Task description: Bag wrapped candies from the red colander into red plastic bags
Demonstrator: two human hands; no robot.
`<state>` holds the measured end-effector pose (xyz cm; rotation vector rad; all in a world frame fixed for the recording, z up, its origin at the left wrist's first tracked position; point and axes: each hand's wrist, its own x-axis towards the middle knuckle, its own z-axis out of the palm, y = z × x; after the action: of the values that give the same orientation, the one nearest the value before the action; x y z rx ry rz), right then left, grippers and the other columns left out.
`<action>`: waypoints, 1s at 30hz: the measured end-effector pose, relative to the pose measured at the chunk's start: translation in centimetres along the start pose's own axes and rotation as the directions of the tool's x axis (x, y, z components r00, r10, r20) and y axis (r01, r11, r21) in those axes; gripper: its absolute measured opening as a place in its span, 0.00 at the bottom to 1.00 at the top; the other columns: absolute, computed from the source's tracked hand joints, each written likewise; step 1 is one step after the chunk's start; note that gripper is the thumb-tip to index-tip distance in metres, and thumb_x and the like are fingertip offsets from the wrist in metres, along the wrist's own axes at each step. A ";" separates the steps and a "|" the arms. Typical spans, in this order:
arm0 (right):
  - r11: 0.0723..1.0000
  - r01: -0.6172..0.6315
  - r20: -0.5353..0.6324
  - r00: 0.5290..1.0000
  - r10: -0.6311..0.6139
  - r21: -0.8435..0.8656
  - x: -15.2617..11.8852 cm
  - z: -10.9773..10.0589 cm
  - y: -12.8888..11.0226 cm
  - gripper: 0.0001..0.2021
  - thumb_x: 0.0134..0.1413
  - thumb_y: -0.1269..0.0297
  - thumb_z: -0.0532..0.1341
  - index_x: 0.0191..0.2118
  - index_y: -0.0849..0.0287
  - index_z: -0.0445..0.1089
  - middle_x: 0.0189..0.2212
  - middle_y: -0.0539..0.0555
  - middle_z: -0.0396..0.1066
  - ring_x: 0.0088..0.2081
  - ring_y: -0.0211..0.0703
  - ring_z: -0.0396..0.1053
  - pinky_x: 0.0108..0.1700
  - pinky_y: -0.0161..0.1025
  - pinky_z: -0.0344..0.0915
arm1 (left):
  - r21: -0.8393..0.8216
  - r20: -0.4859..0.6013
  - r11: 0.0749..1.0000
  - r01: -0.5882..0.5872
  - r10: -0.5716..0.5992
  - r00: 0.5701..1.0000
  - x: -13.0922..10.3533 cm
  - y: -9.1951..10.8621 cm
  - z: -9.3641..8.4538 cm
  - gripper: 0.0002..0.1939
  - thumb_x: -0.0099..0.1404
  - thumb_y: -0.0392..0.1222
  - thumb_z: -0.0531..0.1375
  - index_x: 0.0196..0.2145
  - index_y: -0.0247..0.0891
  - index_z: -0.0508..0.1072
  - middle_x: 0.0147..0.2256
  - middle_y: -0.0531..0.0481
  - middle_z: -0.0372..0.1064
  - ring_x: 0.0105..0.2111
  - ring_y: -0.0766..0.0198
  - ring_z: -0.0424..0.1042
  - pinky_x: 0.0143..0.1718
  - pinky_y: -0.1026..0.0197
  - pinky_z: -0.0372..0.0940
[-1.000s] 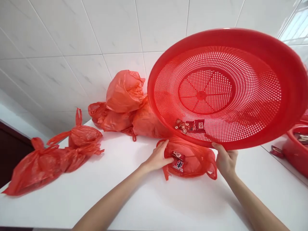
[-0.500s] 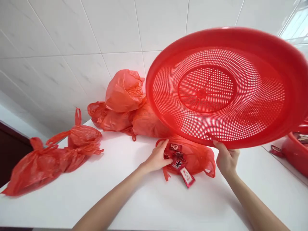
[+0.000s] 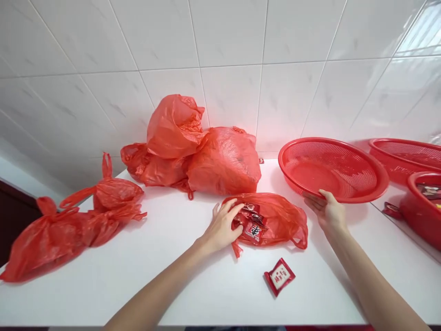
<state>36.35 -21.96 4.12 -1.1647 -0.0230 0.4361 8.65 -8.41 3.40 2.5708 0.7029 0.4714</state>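
Observation:
My left hand (image 3: pixel 223 225) rests at the left end of a red plastic bag (image 3: pixel 280 218), its fingers apart and loosely curved beside the bag's mouth. Several dark red snack packets (image 3: pixel 254 230) show in that mouth, close to my thumb and forefinger. My right hand (image 3: pixel 329 212) grips the near rim of a red plastic colander (image 3: pixel 315 177), thumb on top and fingers underneath. The colander sits right way up behind the bag, tipped slightly. A single red packet with a white label (image 3: pixel 279 276) lies on the white table (image 3: pixel 206 294) in front of the bag.
Full red bags (image 3: pixel 223 161) are piled against the tiled wall (image 3: pixel 230 96). More tied bags (image 3: pixel 69 234) lie at the left. On the right stand another red colander (image 3: pixel 406 158) and a red basin (image 3: pixel 422 216) holding packets. A loose packet (image 3: pixel 392 210) lies beside the basin.
The colander, held up and tilted over the bag before, has come down to the back right with my right hand. The labelled packet has moved from the bag's edge onto the table.

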 end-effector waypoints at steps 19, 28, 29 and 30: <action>0.662 0.631 0.530 0.752 -0.392 -0.405 -3.6 0.7 1.5 0.16 0.53 0.50 0.66 0.41 0.57 0.74 0.39 0.57 0.78 0.40 0.49 0.76 0.47 0.49 0.73 | -0.339 0.005 0.784 -0.520 0.555 0.832 -4.0 4.8 4.8 0.17 0.74 0.37 0.52 0.55 0.34 0.73 0.47 0.42 0.78 0.45 0.61 0.77 0.49 0.61 0.70; 0.445 0.882 0.849 0.348 -0.397 -0.154 -6.3 1.1 1.3 0.10 0.63 0.57 0.62 0.46 0.54 0.75 0.36 0.53 0.79 0.39 0.46 0.77 0.44 0.43 0.73 | -0.859 -0.049 0.507 0.069 -0.216 0.975 -0.3 3.2 1.2 0.20 0.66 0.52 0.63 0.50 0.37 0.75 0.51 0.40 0.77 0.50 0.54 0.76 0.51 0.56 0.72; 0.452 0.881 0.886 0.318 -0.338 -0.144 -6.8 1.2 1.5 0.12 0.62 0.55 0.63 0.48 0.54 0.75 0.35 0.53 0.80 0.37 0.46 0.76 0.43 0.43 0.73 | -0.868 -0.041 0.491 0.069 -0.210 0.977 -0.2 3.2 1.2 0.21 0.66 0.53 0.63 0.50 0.37 0.75 0.51 0.40 0.77 0.50 0.54 0.77 0.51 0.56 0.72; 0.466 0.872 0.906 0.311 -0.287 -0.151 -7.2 1.4 1.9 0.15 0.61 0.53 0.65 0.49 0.54 0.75 0.36 0.53 0.80 0.36 0.46 0.76 0.42 0.43 0.73 | -0.875 -0.034 0.480 0.069 -0.202 0.979 -0.3 3.3 1.2 0.21 0.66 0.53 0.64 0.49 0.37 0.75 0.50 0.40 0.77 0.50 0.54 0.77 0.50 0.56 0.72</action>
<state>28.80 -22.62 4.52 -1.4103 -1.5660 0.1580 10.25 -11.48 3.90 1.4893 0.4985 0.7230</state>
